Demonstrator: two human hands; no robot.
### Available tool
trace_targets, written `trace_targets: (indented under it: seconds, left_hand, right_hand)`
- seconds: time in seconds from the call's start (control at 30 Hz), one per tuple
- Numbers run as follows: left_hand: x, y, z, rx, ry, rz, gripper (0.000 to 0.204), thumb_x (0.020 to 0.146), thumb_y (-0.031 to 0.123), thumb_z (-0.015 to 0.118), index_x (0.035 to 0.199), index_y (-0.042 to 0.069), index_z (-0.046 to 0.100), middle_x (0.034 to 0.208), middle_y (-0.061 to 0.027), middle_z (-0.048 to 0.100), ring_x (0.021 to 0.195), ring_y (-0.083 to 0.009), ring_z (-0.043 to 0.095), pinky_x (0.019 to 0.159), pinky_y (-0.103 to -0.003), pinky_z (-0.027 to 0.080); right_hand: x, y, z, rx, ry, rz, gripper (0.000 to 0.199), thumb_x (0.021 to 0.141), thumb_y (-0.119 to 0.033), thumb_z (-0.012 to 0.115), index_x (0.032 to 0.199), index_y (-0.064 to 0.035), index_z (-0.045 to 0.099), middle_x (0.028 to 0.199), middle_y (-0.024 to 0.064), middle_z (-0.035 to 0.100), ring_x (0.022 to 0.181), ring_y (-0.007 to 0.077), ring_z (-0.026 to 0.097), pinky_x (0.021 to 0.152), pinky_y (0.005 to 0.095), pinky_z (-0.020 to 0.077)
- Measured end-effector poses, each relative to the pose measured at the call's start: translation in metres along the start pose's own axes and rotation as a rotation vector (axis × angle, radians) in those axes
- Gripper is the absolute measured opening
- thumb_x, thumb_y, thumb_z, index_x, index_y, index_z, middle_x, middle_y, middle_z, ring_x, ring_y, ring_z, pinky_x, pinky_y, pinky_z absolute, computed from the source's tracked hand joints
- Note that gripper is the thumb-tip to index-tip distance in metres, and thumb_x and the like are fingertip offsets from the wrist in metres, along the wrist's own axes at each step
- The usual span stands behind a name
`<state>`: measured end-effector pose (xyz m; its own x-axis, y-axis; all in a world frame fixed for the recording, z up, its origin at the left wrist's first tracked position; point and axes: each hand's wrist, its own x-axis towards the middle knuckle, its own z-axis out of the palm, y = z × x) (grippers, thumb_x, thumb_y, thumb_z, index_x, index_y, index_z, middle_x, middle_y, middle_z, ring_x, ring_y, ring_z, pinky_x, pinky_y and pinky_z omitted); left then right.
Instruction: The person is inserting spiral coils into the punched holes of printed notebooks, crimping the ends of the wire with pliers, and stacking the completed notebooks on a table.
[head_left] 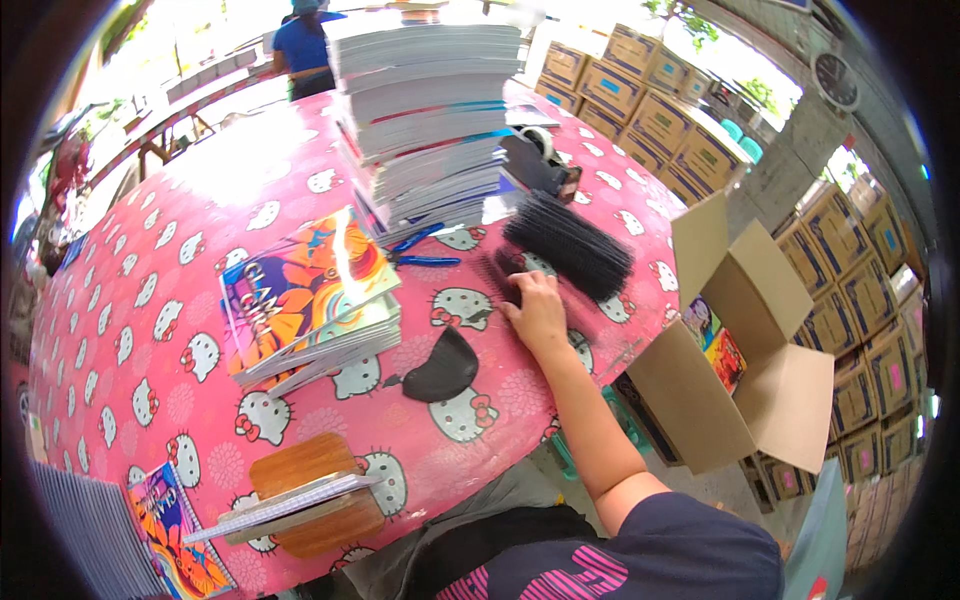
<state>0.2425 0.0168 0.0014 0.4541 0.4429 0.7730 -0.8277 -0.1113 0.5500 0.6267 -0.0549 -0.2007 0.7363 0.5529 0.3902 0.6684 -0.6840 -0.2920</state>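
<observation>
My right hand [538, 308] reaches over the pink patterned table, its fingers curled down on a dark, motion-blurred spiral binding coil [492, 276]. Just beyond it lies a thick bundle of black spiral coils [570, 246]. My left hand is out of sight. To the left of my right hand rests a black, rounded, flat piece [443, 366] whose kind I cannot make out. Blue-handled pliers [428, 260] lie beside a short stack of colourful-covered books [310, 290]. Nearer me, a wooden block [318, 460] has a long white strip across it.
A tall stack of books or paper [430, 110] rises at the table's far side. An open cardboard box [690, 395] with colourful books stands off the right edge. More books [180, 535] sit at lower left. Cartons [690, 150] fill the right background; a person [302, 55] stands far off.
</observation>
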Motion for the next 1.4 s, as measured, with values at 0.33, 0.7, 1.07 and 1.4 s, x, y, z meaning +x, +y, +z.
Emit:
trace_targets:
  seconds: [0.33,0.7,1.07,1.4]
  left_hand:
    - [0.004,0.006,-0.024,0.168,-0.115,0.008,0.014,0.087,0.013,0.052,0.075,0.014,0.059,0.081,0.0008,0.050,0.073,-0.0170,0.050,0.065,-0.029,0.043]
    - [0.024,0.049,-0.042,-0.043,-0.693,0.128,0.021,0.085,0.008,0.050,0.066,0.013,0.056,0.069,-0.0005,0.046,0.060,-0.0176,0.050,0.056,-0.030,0.042]
    - [-0.193,0.010,-0.201,2.063,0.527,-0.939,0.067,0.072,0.036,0.073,0.130,0.011,0.050,0.142,-0.0140,0.038,0.135,-0.0331,0.027,0.106,-0.058,0.022]
    - [-0.200,0.025,-0.218,1.948,0.514,-0.915,0.053,0.080,0.024,0.066,0.130,0.015,0.051,0.144,-0.0090,0.040,0.137,-0.0333,0.027,0.109,-0.055,0.018]
  right_hand:
    - [0.010,-0.018,0.003,-0.016,-0.041,0.003,0.038,0.072,-0.005,0.065,0.109,-0.0094,0.058,0.101,0.0135,0.061,0.099,0.0325,0.058,0.085,0.0408,0.0481]
    - [0.020,-0.014,-0.030,0.085,0.070,0.017,0.037,0.068,0.000,0.056,0.104,-0.0064,0.061,0.085,0.0120,0.058,0.080,0.0266,0.059,0.075,0.0377,0.0482]
    - [-0.031,-0.111,-0.107,0.975,-0.287,-0.144,0.031,0.091,-0.014,0.057,0.120,-0.0029,0.057,0.077,-0.0026,0.050,0.066,0.0032,0.043,0.057,0.0175,0.0331]
    - [-0.065,-0.158,-0.094,1.104,-0.687,-0.404,0.029,0.086,-0.012,0.065,0.111,0.0015,0.060,0.077,-0.0008,0.053,0.065,0.0038,0.045,0.057,0.0180,0.0349]
